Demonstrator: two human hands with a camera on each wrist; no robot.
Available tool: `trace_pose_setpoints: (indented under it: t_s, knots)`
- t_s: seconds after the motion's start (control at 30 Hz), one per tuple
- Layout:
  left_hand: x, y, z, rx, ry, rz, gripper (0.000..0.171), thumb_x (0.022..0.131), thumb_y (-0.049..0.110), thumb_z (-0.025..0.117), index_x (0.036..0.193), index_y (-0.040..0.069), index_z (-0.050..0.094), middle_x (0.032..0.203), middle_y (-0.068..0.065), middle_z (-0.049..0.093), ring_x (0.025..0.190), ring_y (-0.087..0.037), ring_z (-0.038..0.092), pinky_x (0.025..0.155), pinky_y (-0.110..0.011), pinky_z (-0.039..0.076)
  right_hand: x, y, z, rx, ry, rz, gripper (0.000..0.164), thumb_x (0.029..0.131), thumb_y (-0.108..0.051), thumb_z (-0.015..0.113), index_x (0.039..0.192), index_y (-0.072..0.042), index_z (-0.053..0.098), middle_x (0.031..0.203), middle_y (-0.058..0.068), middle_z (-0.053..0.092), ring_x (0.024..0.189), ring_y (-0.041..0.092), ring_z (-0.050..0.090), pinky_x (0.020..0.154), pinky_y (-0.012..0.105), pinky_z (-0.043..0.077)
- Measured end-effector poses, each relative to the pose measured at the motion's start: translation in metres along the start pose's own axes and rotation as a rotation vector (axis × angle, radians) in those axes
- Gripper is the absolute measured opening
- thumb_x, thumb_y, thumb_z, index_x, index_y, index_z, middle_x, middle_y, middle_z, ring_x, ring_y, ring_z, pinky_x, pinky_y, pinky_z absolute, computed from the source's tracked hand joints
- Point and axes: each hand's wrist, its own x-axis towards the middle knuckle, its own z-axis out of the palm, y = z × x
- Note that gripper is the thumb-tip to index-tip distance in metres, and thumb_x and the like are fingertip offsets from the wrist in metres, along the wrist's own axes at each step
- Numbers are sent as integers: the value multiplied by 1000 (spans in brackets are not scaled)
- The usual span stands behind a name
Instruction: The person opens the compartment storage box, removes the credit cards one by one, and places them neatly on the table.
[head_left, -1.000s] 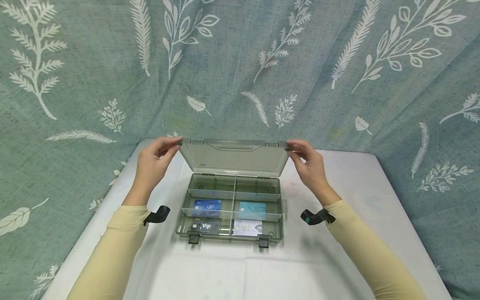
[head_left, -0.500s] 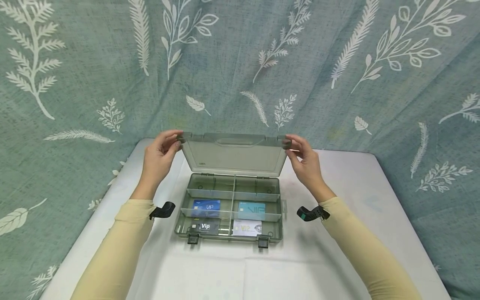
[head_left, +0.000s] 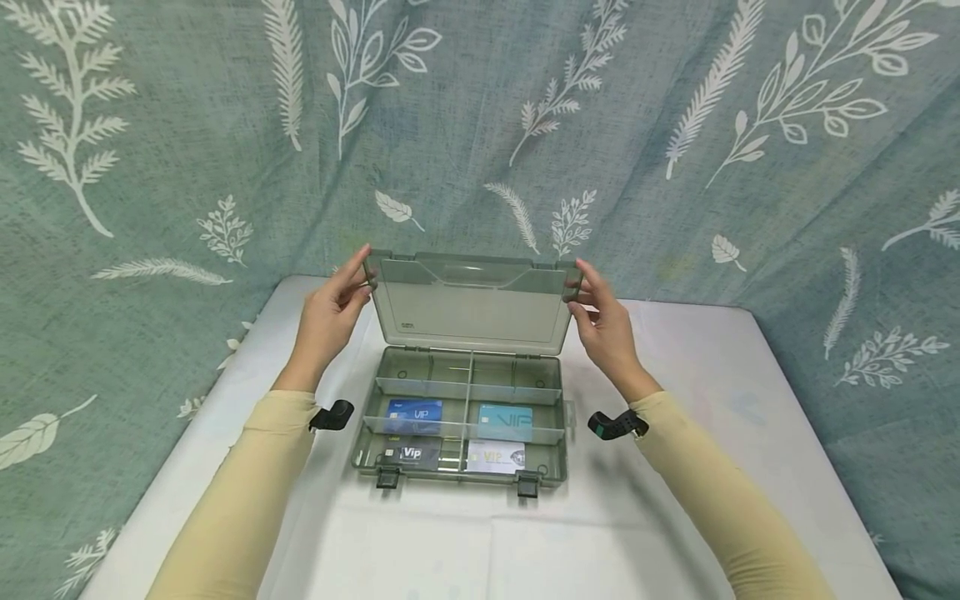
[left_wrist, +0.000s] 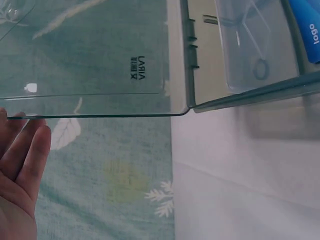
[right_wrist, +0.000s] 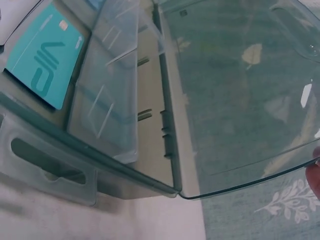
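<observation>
In the head view a smoky clear plastic organizer box [head_left: 459,479] lies on the table, its hinged lid [head_left: 472,312] raised at the back. My left hand [head_left: 324,325] holds the lid's upper left corner, thumb in front. At the opposite upper corner my right hand [head_left: 609,333] grips the lid likewise. Inside the box lie a blue VIP card [head_left: 415,415], a teal VIP card [head_left: 505,419], a dark Vip card [head_left: 412,454] and a white VIP card [head_left: 496,457]. In the left wrist view fingers [left_wrist: 34,160] touch the lid's edge; the right wrist view shows only a fingertip [right_wrist: 314,177].
Dividers [head_left: 427,387] split the box into several compartments. Two dark latches [head_left: 527,485] hang at the front, and a tab [head_left: 570,412] juts from the right side. White cloth [head_left: 420,550] covers the table. Behind hangs a leaf-patterned curtain [head_left: 450,125].
The lid's top edge has risen in the head view, and its face shows taller. Both hands have moved with it, shifting slightly inward. The cards have stayed put.
</observation>
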Motion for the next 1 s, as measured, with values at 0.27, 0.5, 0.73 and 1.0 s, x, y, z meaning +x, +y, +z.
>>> trace_pose_setpoints:
  t_s: [0.27, 0.5, 0.73, 1.0]
  knots:
    - [1, -7, 7, -13, -83, -31, 77, 105, 10, 58, 162, 44, 18, 142, -16, 59, 121, -38, 64, 96, -52, 56, -1, 8, 6, -35, -17, 18, 79, 100, 4, 60, 164, -20, 22, 131, 16, 65, 105, 33, 71, 79, 47, 63]
    - [-4, -14, 12, -54, -152, -75, 83, 105, 12, 57, 163, 43, 5, 153, -20, 47, 130, -40, 56, 103, -52, 51, -8, 15, 12, -44, -30, 72, 84, 101, 0, 61, 165, -25, 13, 133, 17, 64, 108, 34, 70, 82, 48, 62]
    - [-15, -31, 17, -61, -244, -147, 83, 106, 15, 58, 162, 44, 4, 158, -23, 37, 134, -41, 51, 107, -52, 48, -16, 22, 18, -24, -51, 99, 83, 101, 1, 60, 165, -22, 14, 137, 20, 60, 108, 33, 69, 84, 47, 62]
    - [-20, -39, 23, -95, -289, -187, 86, 104, 15, 60, 161, 46, 3, 161, -22, 33, 137, -42, 49, 109, -51, 47, -22, 28, 22, -37, -57, 122, 86, 99, 1, 63, 165, -25, 14, 137, 19, 61, 106, 33, 70, 85, 48, 62]
